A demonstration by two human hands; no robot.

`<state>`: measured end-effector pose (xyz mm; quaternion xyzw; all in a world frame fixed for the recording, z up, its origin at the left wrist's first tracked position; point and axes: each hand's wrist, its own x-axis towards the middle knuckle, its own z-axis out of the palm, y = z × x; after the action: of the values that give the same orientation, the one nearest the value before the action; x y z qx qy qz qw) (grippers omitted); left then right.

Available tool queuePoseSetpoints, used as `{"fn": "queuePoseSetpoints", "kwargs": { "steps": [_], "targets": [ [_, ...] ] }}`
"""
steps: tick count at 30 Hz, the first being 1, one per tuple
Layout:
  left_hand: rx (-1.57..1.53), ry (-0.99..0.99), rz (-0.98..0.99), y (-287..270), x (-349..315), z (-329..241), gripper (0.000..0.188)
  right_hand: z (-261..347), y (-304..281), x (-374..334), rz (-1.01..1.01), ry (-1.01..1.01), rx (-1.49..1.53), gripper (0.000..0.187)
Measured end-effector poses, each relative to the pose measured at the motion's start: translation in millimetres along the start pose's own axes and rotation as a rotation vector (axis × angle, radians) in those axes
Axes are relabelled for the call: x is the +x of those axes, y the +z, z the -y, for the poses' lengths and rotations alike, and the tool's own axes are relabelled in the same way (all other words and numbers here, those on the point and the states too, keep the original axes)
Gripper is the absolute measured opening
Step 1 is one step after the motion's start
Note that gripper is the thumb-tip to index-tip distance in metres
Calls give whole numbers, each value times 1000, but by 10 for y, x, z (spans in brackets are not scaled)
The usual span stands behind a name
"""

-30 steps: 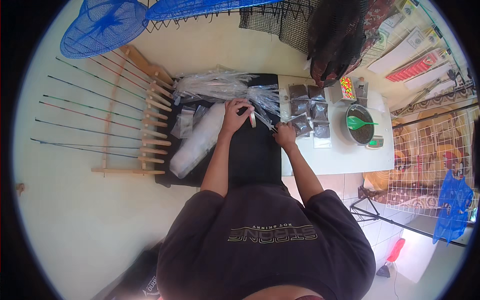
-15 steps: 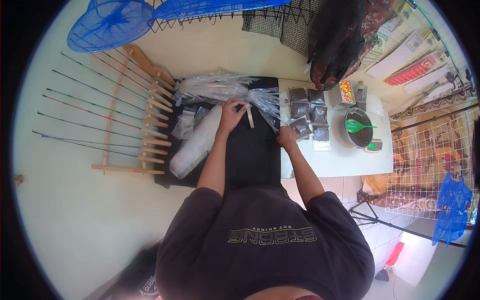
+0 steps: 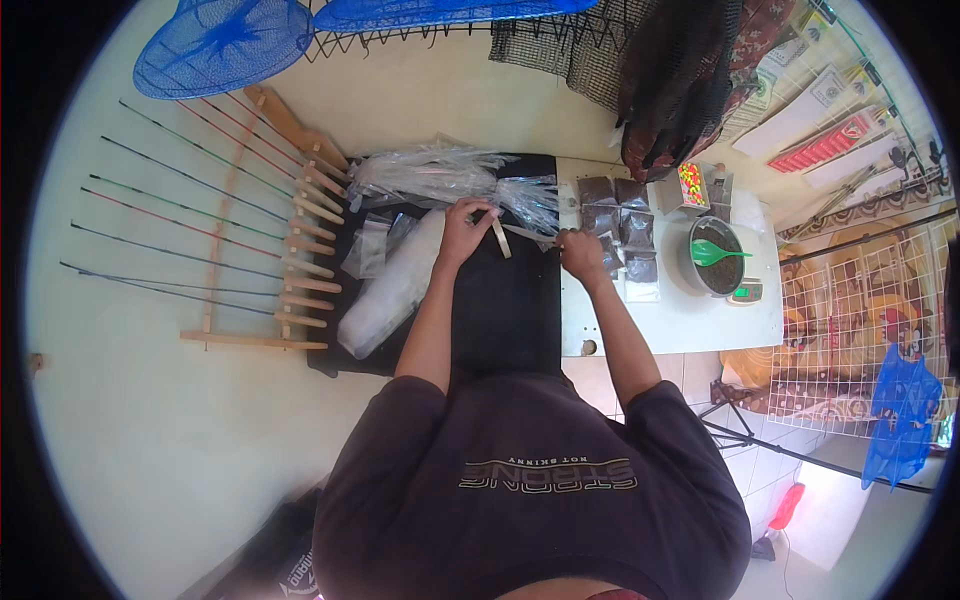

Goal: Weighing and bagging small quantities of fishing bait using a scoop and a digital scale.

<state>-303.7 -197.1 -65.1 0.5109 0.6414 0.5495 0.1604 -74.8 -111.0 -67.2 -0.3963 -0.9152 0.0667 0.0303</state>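
My left hand (image 3: 466,228) is closed at the edge of the clear plastic, its fingers pinching a short, pale yellowish strip (image 3: 501,238) that hangs over the black cloth (image 3: 500,320). To its right, my right hand (image 3: 583,252) is closed on the end of a clear plastic strip (image 3: 532,237) stretched between the two hands. Behind them lies a heap of long clear plastic bags (image 3: 430,172), with a gathered bunch of plastic (image 3: 528,197) at its right end. A long white plastic-wrapped bundle (image 3: 392,285) rests beside my left forearm.
On the white table (image 3: 680,330) are several dark-filled packets (image 3: 637,228), a bowl (image 3: 718,280) with a green scoop (image 3: 712,252), a small scale (image 3: 747,291) and a box of coloured pieces (image 3: 692,184). A wooden rack (image 3: 312,262) holding thin rods stands left. Blue nets (image 3: 222,45) hang above.
My right hand has moved up and slightly right, drawing the plastic strip to a more level line. My left hand stays almost in place.
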Motion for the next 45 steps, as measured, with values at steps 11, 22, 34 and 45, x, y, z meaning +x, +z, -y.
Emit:
{"fn": "queuePoseSetpoints", "kwargs": {
  "steps": [11, 22, 34, 45],
  "targets": [
    [-258, -143, 163, -72, 40, -4, 12, -434, -240, 37, -84, -64, 319, 28],
    [-301, -175, 187, -5, 43, 69, 15, -457, -388, 102, 15, -215, 271, 32],
    [-271, -217, 233, 8, 65, -69, 9, -248, -387, 238, 78, -239, 278, 30],
    [-271, -224, 238, 49, 54, -3, 12, -167, -338, 287, 69, -259, 300, 29]
  ]
}}
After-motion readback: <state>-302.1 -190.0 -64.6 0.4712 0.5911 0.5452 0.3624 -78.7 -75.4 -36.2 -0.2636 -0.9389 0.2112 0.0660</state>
